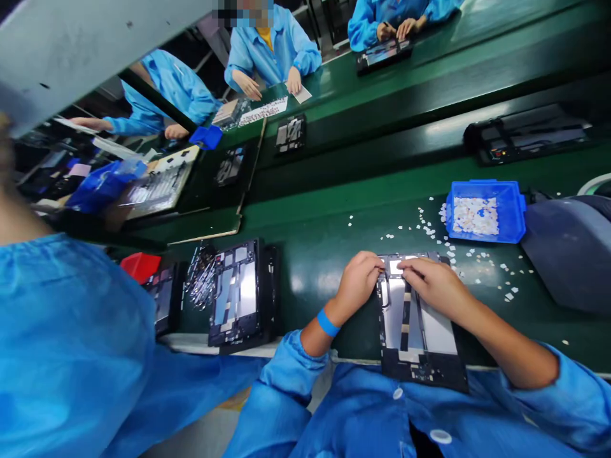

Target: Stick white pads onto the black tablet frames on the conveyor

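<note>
An opened tablet (394, 318) lies in front of me at the bench edge, its inner parts facing up and its near end hanging over my lap. My left hand (359, 280) has its thumb and fingers pinched together at the tablet's far left corner. Across from it, my right hand (436, 283) reaches over the far edge with fingertips closed beside a small white square (395, 267) on the tablet. Whatever sits between the fingertips of either hand is too small to make out.
A blue bin (510, 213) of small white pieces stands beyond my right hand, with loose pieces scattered around it. Stacked tablets (236, 292) and thin metal strips (200, 277) are at left. A co-worker's blue sleeve (71, 337) is close on the left; other people work across the bench.
</note>
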{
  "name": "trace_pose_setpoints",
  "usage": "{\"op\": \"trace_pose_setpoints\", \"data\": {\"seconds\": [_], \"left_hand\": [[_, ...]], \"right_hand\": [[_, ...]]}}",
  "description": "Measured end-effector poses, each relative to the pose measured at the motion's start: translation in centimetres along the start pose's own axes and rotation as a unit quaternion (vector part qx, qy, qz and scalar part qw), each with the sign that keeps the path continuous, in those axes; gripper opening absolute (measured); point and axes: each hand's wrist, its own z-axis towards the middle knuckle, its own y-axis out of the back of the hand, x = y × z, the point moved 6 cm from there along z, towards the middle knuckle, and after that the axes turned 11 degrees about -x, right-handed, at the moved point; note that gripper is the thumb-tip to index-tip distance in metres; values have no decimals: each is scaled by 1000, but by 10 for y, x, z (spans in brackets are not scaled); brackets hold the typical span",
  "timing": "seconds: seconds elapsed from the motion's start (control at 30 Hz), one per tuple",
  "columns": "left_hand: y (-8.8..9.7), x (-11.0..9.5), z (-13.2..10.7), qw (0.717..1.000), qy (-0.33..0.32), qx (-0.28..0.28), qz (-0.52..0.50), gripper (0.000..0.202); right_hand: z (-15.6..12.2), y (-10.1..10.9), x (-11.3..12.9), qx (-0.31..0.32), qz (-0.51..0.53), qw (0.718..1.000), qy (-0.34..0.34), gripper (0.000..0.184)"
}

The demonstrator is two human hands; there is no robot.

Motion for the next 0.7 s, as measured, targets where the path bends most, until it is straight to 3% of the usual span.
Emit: {"op": "trace_pose_setpoints", "data": {"seconds": [0.2, 0.37, 0.47, 0.57, 0.7], "left_hand": [[-3, 2, 0, 994, 31, -53, -86, 17], [-7, 11, -19, 963, 215, -76, -146, 13], [-11, 9, -27, 949, 269, -55, -155, 21], [-11, 9, -27, 944, 292, -66, -142, 16], [-9, 12, -25, 930, 316, -103, -156, 13]], "right_hand": [[25, -30, 6, 69, 113, 988, -77, 20], [20, -31, -4, 24, 107, 986, -123, 13], [18, -33, -7, 25, 98, 986, -134, 13], [17, -33, -3, 6, 69, 992, -108, 12], [12, -23, 16, -103, -64, 992, 31, 13]]}}
